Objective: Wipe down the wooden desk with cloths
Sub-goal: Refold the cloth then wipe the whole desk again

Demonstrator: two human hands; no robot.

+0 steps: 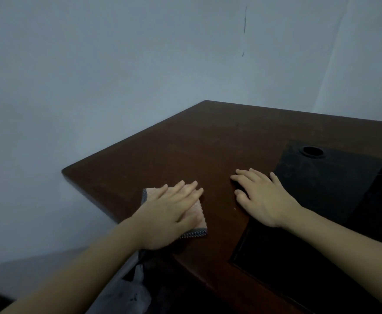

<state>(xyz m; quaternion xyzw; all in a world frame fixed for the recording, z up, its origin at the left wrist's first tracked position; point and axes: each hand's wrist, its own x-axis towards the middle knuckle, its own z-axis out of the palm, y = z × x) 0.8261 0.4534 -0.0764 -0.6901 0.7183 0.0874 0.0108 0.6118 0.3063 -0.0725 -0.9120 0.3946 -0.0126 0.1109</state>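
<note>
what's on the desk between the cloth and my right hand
In the head view, mostly bare brown desk separates the cloth from the right hand; one tiny pale speck lies near the thumb.

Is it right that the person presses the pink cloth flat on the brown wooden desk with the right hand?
No. The head view shows the left hand pressing the pink cloth flat on the brown wooden desk; the right hand rests bare on the wood.

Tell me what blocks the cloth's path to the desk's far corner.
Nothing visible does. The left hand presses the pink cloth flat, and bare wooden desk lies ahead. The right hand rests beside that path.
</note>
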